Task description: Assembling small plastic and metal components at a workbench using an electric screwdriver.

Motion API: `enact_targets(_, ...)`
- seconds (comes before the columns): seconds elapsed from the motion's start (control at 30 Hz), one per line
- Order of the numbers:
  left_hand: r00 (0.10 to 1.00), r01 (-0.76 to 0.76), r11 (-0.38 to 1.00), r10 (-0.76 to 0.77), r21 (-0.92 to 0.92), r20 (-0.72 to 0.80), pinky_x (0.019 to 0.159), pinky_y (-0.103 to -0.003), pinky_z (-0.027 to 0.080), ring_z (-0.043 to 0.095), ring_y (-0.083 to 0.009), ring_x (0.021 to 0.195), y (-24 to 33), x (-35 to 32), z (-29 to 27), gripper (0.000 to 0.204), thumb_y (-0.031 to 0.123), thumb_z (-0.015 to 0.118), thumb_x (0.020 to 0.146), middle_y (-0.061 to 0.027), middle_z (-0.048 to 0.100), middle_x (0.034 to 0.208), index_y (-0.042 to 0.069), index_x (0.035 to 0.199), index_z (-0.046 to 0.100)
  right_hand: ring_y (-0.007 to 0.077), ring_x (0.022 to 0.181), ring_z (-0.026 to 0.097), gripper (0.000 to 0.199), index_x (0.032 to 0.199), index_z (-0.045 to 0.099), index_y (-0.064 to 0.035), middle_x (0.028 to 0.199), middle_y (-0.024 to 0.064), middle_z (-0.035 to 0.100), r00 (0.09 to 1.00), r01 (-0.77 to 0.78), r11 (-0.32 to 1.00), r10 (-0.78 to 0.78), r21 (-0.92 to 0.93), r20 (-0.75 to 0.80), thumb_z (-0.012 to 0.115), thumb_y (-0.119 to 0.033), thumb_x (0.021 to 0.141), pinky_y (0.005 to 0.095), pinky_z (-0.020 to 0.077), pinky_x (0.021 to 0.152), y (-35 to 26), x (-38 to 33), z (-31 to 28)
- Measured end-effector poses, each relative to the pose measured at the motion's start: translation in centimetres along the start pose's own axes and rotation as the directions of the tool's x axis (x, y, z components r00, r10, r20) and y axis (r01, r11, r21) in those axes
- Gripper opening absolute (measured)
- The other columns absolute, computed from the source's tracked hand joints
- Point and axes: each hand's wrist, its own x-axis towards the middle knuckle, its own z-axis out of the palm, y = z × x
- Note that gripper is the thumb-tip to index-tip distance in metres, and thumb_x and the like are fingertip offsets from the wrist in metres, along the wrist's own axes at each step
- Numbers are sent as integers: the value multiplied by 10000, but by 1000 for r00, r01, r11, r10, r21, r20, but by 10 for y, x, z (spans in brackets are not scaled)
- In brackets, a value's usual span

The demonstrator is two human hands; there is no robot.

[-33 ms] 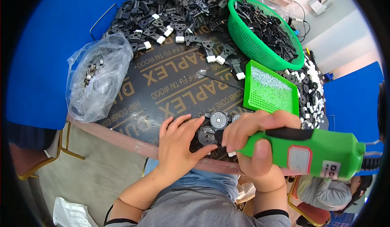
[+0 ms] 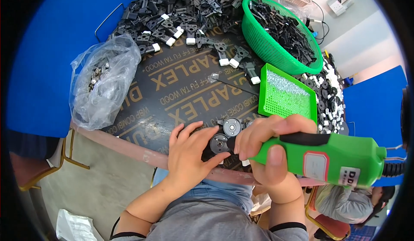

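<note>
My right hand (image 2: 271, 148) is wrapped round a green electric screwdriver (image 2: 332, 159) with a black lever along its top. The tool lies nearly level, and its dark tip (image 2: 231, 144) points left at a black wheel part (image 2: 219, 143) with a metal centre. Thumb and forefinger of my left hand (image 2: 189, 152) hold that part from either side, the other fingers stretched out over the board. Just behind it lies another black wheel with a silver-grey face (image 2: 232, 127). White ends of parts peek out below my right fingers; the rest there is hidden.
Black parts with white ends (image 2: 189, 29) pile up at the back. A green basket (image 2: 258, 38) holds black pieces; a green tray (image 2: 263, 98) holds small silvery pieces. Left lies a clear bag (image 2: 103, 103) with metal parts. White pieces (image 2: 330, 86) spread at right; a person (image 2: 345, 204) sits beyond.
The screwdriver and my right hand have shifted very slightly left, with the tool's rear end a little lower. My left hand and the parts look almost unchanged.
</note>
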Motion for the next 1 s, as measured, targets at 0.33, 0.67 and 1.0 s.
enact_targets(0.33,999,-53,998,53,18,14,1047,-476,300,544,-266,1165,-6,1,3,450,319,794,711,-34,689,1059,94,1084,681,190,546,520,380,1081,368,-108,619,75,507,989,56,997,-49,-45,142,635,-326,922,347,490,543,17,13,-6)
enact_targets(0.67,995,-19,997,12,69,100,1052,-483,279,553,-280,1155,-4,-2,6,416,327,785,719,-41,686,1052,97,1041,657,138,586,564,257,1077,389,-36,658,57,545,987,125,968,-99,-217,123,586,-51,913,290,491,549,18,24,4)
enact_targets(1.0,997,-72,977,71,199,15,1061,-485,285,537,-295,1164,0,-3,11,621,464,764,716,-85,658,1107,44,1155,632,166,472,482,181,1095,442,-17,614,71,483,822,151,945,-283,-291,-494,507,-117,959,320,451,458,30,56,-128)
